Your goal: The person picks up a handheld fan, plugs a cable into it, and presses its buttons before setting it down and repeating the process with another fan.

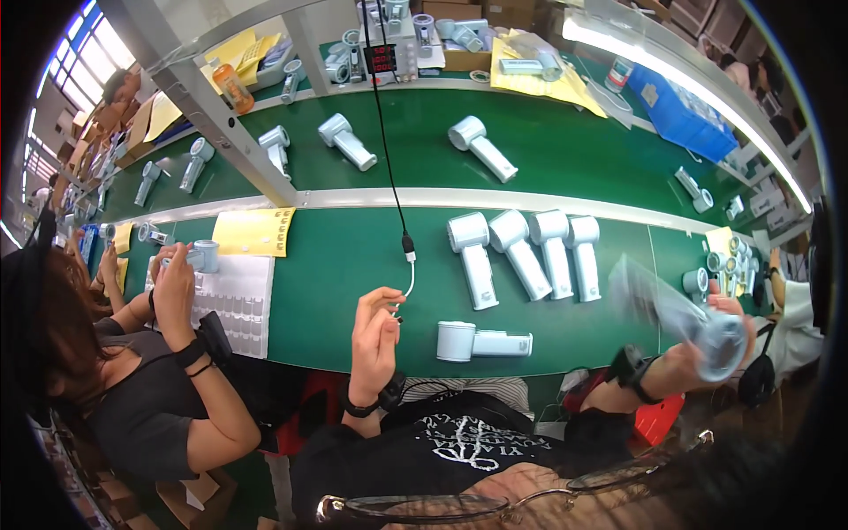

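At lower centre, the left hand's (374,340) fingers pinch the cable (411,276) near its end; at lower right, the right hand's (682,364) fingers curl round a blurred fan (726,348). The step seems to be fan handling; the next move likely calls for steadying that fan.

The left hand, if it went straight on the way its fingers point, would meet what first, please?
Most likely the black-and-white cable connector, just beyond the left hand in the picture, though depth is hard to judge.
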Demonstrator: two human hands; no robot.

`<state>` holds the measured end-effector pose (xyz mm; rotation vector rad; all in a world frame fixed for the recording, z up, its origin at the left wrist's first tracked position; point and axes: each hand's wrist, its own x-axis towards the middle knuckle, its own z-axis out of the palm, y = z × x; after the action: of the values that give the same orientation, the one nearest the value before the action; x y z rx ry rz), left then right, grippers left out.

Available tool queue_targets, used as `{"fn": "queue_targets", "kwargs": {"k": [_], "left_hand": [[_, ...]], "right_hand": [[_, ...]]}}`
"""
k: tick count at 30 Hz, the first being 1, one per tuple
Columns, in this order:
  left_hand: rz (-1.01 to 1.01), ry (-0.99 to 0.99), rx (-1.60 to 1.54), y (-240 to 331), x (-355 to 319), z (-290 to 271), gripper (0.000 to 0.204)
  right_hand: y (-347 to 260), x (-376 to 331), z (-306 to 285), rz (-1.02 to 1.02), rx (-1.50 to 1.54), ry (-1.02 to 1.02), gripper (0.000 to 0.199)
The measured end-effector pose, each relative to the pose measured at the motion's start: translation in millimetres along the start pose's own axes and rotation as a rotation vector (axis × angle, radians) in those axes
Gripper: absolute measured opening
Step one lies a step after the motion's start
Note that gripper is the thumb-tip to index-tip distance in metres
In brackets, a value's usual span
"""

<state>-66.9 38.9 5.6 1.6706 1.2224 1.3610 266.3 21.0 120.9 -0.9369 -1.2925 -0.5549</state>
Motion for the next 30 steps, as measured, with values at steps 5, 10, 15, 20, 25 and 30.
{"fn": "queue_targets", "kwargs": {"k": [5, 10, 15, 20, 25, 30], "left_hand": [[0.029, 0.03, 0.059, -7, 7, 6, 0.039], [0.005, -0.023, 0.03, -9, 1, 9, 0.036], [0.023, -0.103, -0.092, -12, 6, 17, 0.033], [-0.019, -0.078, -0.067, -14, 2, 7, 0.034], [-0.111, -0.092, -0.041, -9, 2, 4, 0.033], [0.009, -0.032, 0.007, -19, 0, 2, 0.029]], "right_hand": [[36, 0, -50, 0.505, 0.934, 0.122, 0.083], [25, 5, -33, 0.333, 0.925, 0.217, 0.086], [32, 19, 24, 0.568, 1.363, -0.039, 0.078], [201, -31, 115, 0.902, 0.326, -0.205, 0.059], [311, -64, 164, 0.968, -0.384, -0.524, 0.065], [316, -81, 207, 0.506, -0.946, -0.804, 0.079]]}}
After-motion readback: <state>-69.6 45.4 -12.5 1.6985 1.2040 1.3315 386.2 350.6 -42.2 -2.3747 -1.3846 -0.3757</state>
